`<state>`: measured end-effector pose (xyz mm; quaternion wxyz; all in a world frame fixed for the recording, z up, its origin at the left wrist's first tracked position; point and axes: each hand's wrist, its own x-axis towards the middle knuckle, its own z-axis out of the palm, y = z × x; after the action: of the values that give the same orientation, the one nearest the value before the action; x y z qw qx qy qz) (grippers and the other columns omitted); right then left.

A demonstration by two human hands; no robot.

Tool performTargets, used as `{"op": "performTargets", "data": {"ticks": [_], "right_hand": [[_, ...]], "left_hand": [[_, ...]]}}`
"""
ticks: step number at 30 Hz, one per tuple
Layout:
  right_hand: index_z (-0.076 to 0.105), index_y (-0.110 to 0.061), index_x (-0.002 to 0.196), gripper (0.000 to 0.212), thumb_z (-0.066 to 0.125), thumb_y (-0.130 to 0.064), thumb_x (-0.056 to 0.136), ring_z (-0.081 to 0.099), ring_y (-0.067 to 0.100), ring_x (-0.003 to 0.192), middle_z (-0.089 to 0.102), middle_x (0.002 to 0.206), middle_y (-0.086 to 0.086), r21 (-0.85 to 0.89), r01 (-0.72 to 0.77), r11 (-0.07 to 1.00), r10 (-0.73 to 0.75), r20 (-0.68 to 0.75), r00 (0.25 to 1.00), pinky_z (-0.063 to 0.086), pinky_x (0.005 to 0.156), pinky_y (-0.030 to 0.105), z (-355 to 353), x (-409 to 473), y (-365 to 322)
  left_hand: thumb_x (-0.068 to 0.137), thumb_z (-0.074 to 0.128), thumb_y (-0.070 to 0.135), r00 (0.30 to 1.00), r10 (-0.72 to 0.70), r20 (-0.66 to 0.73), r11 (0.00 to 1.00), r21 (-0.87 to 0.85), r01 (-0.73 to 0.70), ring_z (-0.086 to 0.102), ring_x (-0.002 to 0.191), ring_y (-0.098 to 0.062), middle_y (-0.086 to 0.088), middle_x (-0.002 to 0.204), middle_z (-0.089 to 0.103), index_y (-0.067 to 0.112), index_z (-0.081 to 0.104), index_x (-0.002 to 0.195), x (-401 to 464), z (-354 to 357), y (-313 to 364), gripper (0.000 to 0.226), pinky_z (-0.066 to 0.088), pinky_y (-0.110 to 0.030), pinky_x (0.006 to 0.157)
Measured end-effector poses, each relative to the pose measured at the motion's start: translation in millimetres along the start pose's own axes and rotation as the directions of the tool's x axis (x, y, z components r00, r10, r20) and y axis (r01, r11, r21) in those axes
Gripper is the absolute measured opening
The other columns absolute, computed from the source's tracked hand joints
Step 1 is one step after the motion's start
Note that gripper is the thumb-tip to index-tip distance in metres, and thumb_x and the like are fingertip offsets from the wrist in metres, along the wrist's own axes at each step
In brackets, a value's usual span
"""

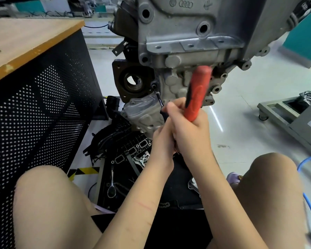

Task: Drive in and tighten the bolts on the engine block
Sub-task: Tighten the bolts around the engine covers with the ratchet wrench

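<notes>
A person sits low on the floor, bare knees at the near corners, facing a large grey cast-metal engine block (187, 33) that hangs above and fills the far middle of the view. Both hands meet just below it. The right hand (188, 126) is wrapped around the red-and-black handle of a ratchet wrench (196, 94), which slants up and to the right, blurred. The left hand (162, 141) sits just beneath and left of the right; its fingers curl towards the tool's head, though exactly what they hold is hidden. A thin black extension bar (158, 97) runs from the hands up and left to a dark bolt (153, 85) seated in the block, beside a round dark flange opening (133, 81).

The block looks heavy and rigid and should not shift under the pull. The bolt is small and hard; the socket could slip off it if the bar tilts, so steadying near the tool head while pulling at the handle's far end seems sensible.

At left stands a wooden-topped table (25, 44) with a perforated black metal side. On the floor between the knees lie black gaskets, parts and a spare silver ratchet (111, 187).
</notes>
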<state>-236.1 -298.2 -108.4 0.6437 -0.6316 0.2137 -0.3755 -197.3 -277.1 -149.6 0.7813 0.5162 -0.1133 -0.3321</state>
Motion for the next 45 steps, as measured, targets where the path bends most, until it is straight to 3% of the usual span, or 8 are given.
{"op": "performTargets", "data": {"ticks": [6, 13, 19, 25, 29, 35, 41, 45], "right_hand": [[0.053, -0.009, 0.066, 0.028, 0.047, -0.013, 0.094, 0.026, 0.003, 0.031, 0.03, 0.033, -0.012, 0.397, -0.071, 0.915, 0.078, -0.002, 0.997, 0.022, 0.039, 0.015, -2.4, 2.2, -6.0], [0.046, -0.012, 0.061, 0.038, 0.038, -0.023, 0.096, 0.019, 0.005, 0.029, 0.023, 0.033, -0.008, 0.914, -0.167, 0.369, 0.4, 0.006, 0.917, 0.018, 0.048, 0.018, -13.1, 2.3, -0.9], [0.047, -0.011, 0.063, 0.034, 0.038, -0.016, 0.095, 0.02, 0.006, 0.032, 0.022, 0.034, -0.008, 0.79, -0.177, 0.588, 0.359, -0.059, 0.931, 0.018, 0.041, 0.018, -9.9, 2.7, 0.5], [0.051, -0.009, 0.067, 0.021, 0.053, -0.012, 0.088, 0.033, 0.0, 0.031, 0.036, 0.034, -0.013, 0.248, 0.007, 0.969, 0.006, -0.051, 0.999, 0.028, 0.037, 0.01, -5.9, 3.2, 2.4], [0.056, -0.008, 0.066, 0.024, 0.055, -0.031, 0.073, 0.048, -0.002, 0.049, 0.051, 0.049, -0.014, -0.073, 0.083, 0.994, -0.076, 0.098, 0.992, 0.04, 0.055, 0.014, 1.1, -0.8, 4.6], [0.055, -0.009, 0.067, 0.022, 0.051, -0.023, 0.083, 0.03, 0.001, 0.033, 0.035, 0.034, -0.013, 0.388, 0.021, 0.921, -0.024, 0.005, 1.0, 0.027, 0.04, 0.012, 1.5, -5.3, 3.0], [0.052, -0.011, 0.06, 0.041, 0.039, -0.026, 0.096, 0.022, 0.006, 0.031, 0.024, 0.033, -0.007, 0.913, -0.151, 0.379, 0.284, 0.04, 0.958, 0.019, 0.051, 0.022, -9.0, 2.3, 0.4], [0.048, -0.011, 0.066, 0.034, 0.038, -0.021, 0.096, 0.022, 0.005, 0.031, 0.024, 0.033, -0.008, 0.871, -0.151, 0.468, 0.292, 0.008, 0.956, 0.021, 0.046, 0.02, -11.6, 2.1, 3.2]], "left_hand": [[0.085, 0.054, 0.03, 0.998, -0.066, -0.02, 0.994, -0.092, 0.064, 0.056, 0.069, -0.013, -0.004, 0.072, 0.056, 0.015, 0.057, 0.072, 3.7, -0.8, 4.2, 0.019, 0.043, -0.025, 0.064], [0.085, 0.053, 0.043, 0.991, -0.13, -0.016, 0.985, -0.118, 0.128, 0.063, 0.075, -0.013, 0.001, 0.078, 0.065, 0.017, 0.063, 0.09, 5.7, -2.7, 2.7, 0.029, 0.047, -0.03, 0.081], [0.087, 0.056, 0.034, 0.986, -0.123, -0.112, 0.988, -0.108, 0.111, 0.056, 0.072, -0.017, -0.001, 0.071, 0.057, 0.015, 0.058, 0.074, 4.9, 0.8, 5.6, 0.023, 0.043, -0.029, 0.073], [0.092, 0.05, 0.022, 0.992, 0.033, -0.125, 0.999, 0.017, -0.031, 0.053, 0.051, -0.005, 0.008, 0.051, 0.055, 0.015, 0.057, 0.065, 4.1, 2.3, 2.1, 0.028, 0.04, -0.014, 0.046], [0.098, 0.039, 0.017, 0.992, 0.087, -0.093, 0.992, 0.097, -0.078, 0.052, 0.061, -0.008, 0.006, 0.064, 0.056, 0.017, 0.055, 0.074, 4.7, -3.4, -1.2, 0.028, 0.042, -0.016, 0.052], [0.097, 0.037, 0.03, 0.999, -0.039, 0.01, 0.984, -0.172, 0.04, 0.063, 0.061, -0.008, 0.002, 0.06, 0.064, 0.015, 0.068, 0.064, 4.5, -7.0, 2.3, 0.048, 0.046, -0.012, 0.051], [0.091, 0.046, 0.041, 0.99, -0.138, 0.022, 0.958, -0.251, 0.139, 0.064, 0.063, -0.009, 0.004, 0.062, 0.064, 0.013, 0.06, 0.086, 3.2, -4.3, 9.8, 0.031, 0.05, -0.024, 0.068], [0.087, 0.053, 0.038, 0.987, -0.153, -0.049, 0.978, -0.154, 0.144, 0.063, 0.081, -0.014, 0.0, 0.081, 0.064, 0.015, 0.061, 0.099, 2.7, -1.9, 10.0, 0.027, 0.049, -0.029, 0.081]]}}
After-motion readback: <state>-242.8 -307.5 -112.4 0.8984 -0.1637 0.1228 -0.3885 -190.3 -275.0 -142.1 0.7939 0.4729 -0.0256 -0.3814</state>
